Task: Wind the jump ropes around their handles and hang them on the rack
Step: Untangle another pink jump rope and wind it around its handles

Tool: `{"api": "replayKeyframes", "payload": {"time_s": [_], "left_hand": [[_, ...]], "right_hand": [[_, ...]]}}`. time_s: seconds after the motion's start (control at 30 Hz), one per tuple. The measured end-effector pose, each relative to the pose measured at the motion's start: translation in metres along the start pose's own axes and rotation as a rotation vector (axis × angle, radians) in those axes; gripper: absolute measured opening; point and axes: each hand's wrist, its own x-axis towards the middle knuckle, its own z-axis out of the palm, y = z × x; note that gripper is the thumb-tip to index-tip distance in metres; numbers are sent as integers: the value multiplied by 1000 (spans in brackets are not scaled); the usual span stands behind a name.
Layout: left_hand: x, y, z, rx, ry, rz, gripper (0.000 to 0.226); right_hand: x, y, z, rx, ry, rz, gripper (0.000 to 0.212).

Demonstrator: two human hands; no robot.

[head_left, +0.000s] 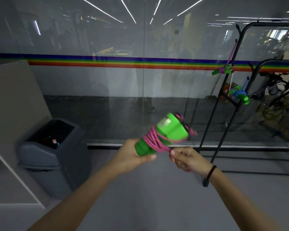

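Note:
My left hand [131, 156] grips the lower end of a pair of green jump-rope handles [170, 129], held tilted up to the right and blurred. A pink rope [154, 140] is coiled around their middle. My right hand [188, 160] pinches the pink rope's free end just below the coils. To the right stands a black rack [223, 90]. Two wound ropes hang on it: a green-handled bundle with purple rope [222, 70] higher up, and a green-handled bundle with blue rope [239, 95] lower down.
A grey bin [48, 154] with an open top stands at the left, beside a beige cabinet [12, 100]. A glass wall [123, 80] with a rainbow stripe runs behind. Bicycles sit behind the rack at the far right. Grey floor lies below my arms.

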Motion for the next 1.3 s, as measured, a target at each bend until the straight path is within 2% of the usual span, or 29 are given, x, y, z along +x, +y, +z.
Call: {"api": "replayKeyframes", "payload": {"time_s": [0.1, 0.17, 0.23, 0.3, 0.4, 0.5, 0.57, 0.67, 0.77, 0.9, 1.0, 1.07, 1.17, 1.2, 1.3], "left_hand": [[9, -12, 1, -143, 237, -156, 18], [14, -24, 3, -37, 317, -223, 21], [16, -33, 3, 149, 359, -274, 17], [16, -35, 3, 401, 296, -300, 23], [10, -28, 9, 806, 100, -293, 32], [8, -26, 12, 946, -97, -161, 26], [7, -24, 11, 979, -229, -41, 21], [5, -20, 9, 884, -361, 172, 9], [2, -21, 7, 646, -358, 300, 13], [0, -20, 14, 171, -238, 261, 24], [2, -17, 21, -50, -1, 108, 26], [6, -16, 19, -165, 166, -30, 23], [14, -14, 19, -278, 304, -147, 9], [16, -14, 21, -286, 332, -165, 8], [21, -27, 17, -228, 429, -247, 26]], "right_hand": [[0, 0, 1, 27, 2, 106, 36], [2, -9, 3, 61, -81, 195, 32], [4, -24, 1, -52, -175, 221, 29], [6, -41, -4, -303, -234, 159, 27], [9, -63, -14, -470, -283, 51, 23], [16, -73, -23, -562, -304, -9, 19], [22, -73, -31, -488, -290, -48, 16], [29, -60, -40, -229, -255, -67, 13], [32, -42, -40, 115, -160, 45, 3], [29, -21, -26, 480, -48, 72, 6], [21, -12, -13, 681, 51, 150, 13], [18, -3, -5, 627, 101, 205, 14], [15, -1, 4, 460, 114, 244, 22], [14, -3, 5, 329, 122, 221, 23], [9, -14, 1, -185, 82, 94, 23]]}}
